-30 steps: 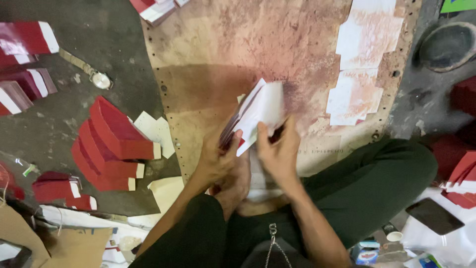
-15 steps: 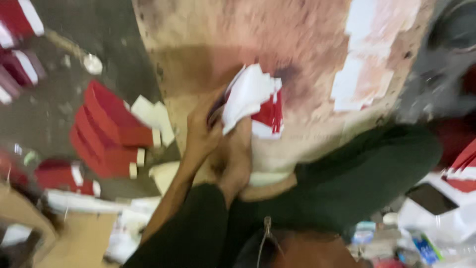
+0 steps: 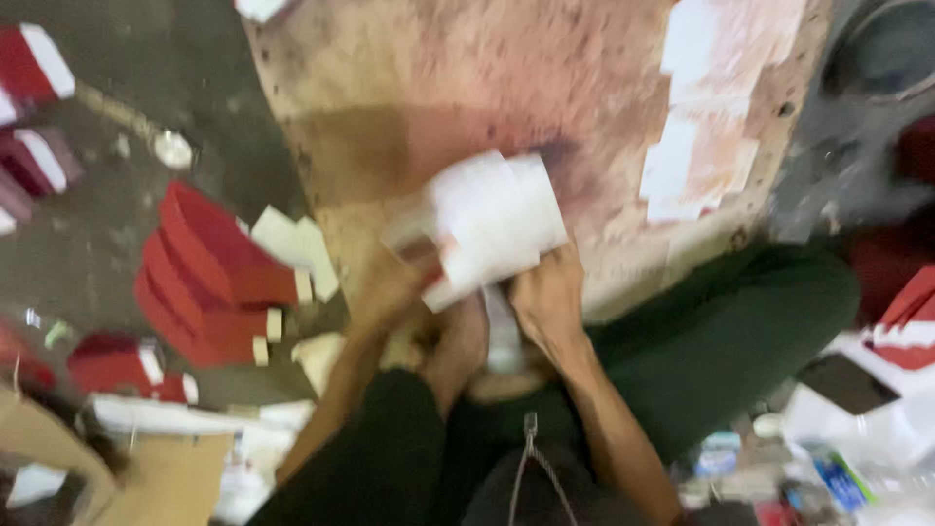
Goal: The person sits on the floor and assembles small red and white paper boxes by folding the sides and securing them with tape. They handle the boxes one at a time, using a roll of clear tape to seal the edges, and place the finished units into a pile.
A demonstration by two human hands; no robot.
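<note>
both hands, left hand (image 3: 394, 287) and right hand (image 3: 548, 297), clutched a white card piece (image 3: 492, 224) over the stained board (image 3: 467, 88); red boxes (image 3: 209, 278) lay nearby.

We see a dim, warm-toned frame smeared throughout by motion blur, so no edge is crisp. The white card (image 3: 497, 224) glares palest and loses its detail, while the floor (image 3: 97, 244) at left and the lower corners sink into murky shadow.
</note>
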